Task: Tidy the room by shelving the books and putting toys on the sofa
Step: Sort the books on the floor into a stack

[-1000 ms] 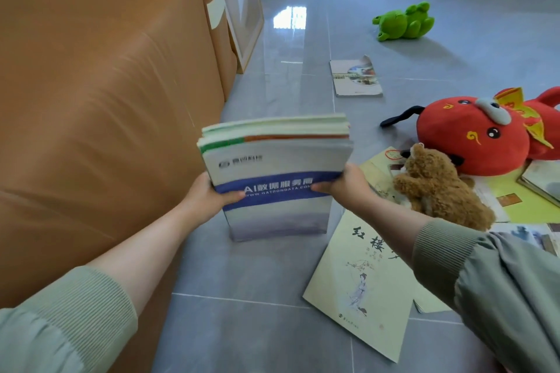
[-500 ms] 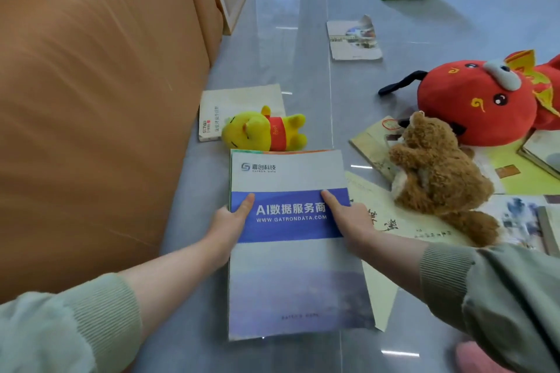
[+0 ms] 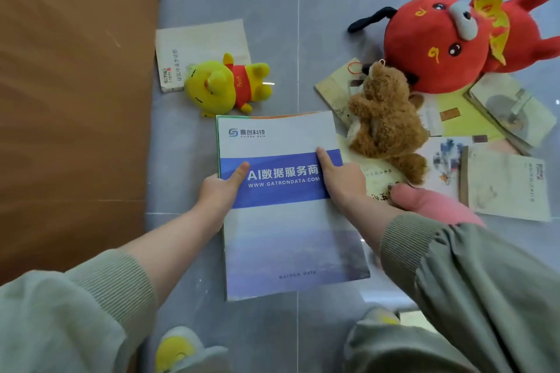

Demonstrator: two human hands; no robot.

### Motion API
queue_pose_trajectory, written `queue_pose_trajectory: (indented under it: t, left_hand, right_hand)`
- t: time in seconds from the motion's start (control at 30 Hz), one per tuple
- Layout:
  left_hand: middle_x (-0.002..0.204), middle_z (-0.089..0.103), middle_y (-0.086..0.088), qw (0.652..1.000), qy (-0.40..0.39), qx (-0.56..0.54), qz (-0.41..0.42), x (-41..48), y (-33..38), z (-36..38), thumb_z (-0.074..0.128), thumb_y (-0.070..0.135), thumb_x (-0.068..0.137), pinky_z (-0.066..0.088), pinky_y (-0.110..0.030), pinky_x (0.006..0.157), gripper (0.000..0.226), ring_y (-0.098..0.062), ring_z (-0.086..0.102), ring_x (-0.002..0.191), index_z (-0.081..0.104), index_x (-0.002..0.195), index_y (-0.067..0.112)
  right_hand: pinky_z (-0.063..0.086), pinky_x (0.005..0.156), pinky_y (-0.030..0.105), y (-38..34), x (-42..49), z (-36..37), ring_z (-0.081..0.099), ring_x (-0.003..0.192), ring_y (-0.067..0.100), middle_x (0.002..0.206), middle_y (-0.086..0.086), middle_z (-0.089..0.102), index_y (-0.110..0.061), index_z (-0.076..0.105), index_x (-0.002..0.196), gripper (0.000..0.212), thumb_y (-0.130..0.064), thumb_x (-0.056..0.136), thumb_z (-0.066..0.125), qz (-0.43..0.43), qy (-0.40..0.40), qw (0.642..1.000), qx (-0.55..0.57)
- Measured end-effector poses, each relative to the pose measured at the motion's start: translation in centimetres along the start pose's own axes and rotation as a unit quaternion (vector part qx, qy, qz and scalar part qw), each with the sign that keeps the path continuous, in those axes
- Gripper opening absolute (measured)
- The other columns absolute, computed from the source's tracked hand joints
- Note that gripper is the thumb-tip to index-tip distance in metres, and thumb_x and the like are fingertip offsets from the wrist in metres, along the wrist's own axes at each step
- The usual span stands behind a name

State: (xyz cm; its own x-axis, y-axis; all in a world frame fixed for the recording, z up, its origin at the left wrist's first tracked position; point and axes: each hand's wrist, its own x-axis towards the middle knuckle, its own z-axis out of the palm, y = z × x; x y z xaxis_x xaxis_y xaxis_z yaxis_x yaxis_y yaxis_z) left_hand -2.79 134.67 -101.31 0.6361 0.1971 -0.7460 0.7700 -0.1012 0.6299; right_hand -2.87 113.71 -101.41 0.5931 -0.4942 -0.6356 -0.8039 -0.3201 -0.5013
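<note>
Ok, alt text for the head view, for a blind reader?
The left hand and right hand grip a blue-banded book by its sides over a grey floor. Beyond lie a yellow bear, brown bear, red plush and scattered books; orange sofa at left.

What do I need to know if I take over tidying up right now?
Left hand and right hand both grip the book stack by its sides, thumbs on top, beside the sofa.
On the floor: yellow bear overlapping a white book, brown bear and red plush among scattered books.
Done: some books gathered.
Left: shelve all books, put the toys on the sofa. No shelf in view.
</note>
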Motion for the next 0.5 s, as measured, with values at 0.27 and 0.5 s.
queue_pose_trajectory:
  t: [0.27, 0.5]
  left_hand:
    - [0.107, 0.069, -0.001, 0.992, -0.08, 0.067, -0.065, -11.6, 5.9, -1.6, 0.068, 0.045, 0.081, 0.054, -0.041, 0.089, 0.035, -0.022, 0.067, 0.094, 0.059, 0.106, 0.022]
    - [0.097, 0.067, 0.0, 0.982, -0.138, -0.005, -0.129, -19.9, 14.0, 0.2, 0.057, 0.039, 0.091, 0.057, -0.031, 0.065, 0.027, -0.015, 0.068, 0.071, 0.051, 0.111, 0.022]
  right_hand:
    - [0.049, 0.075, 0.033, -1.1, -8.3, -9.1, 0.063, 0.081, 0.024, 0.081, 0.003, 0.065, -0.007, 0.064, 0.086, 0.062, -0.068, 0.078, 0.056, 0.06, -0.015, 0.998, 0.024]
    - [0.046, 0.086, 0.034, -3.3, -13.2, -20.5, 0.061, 0.103, 0.028, 0.118, 0.011, 0.063, -0.008, 0.057, 0.122, 0.083, -0.075, 0.072, 0.053, 0.065, -0.104, 0.992, 0.008]
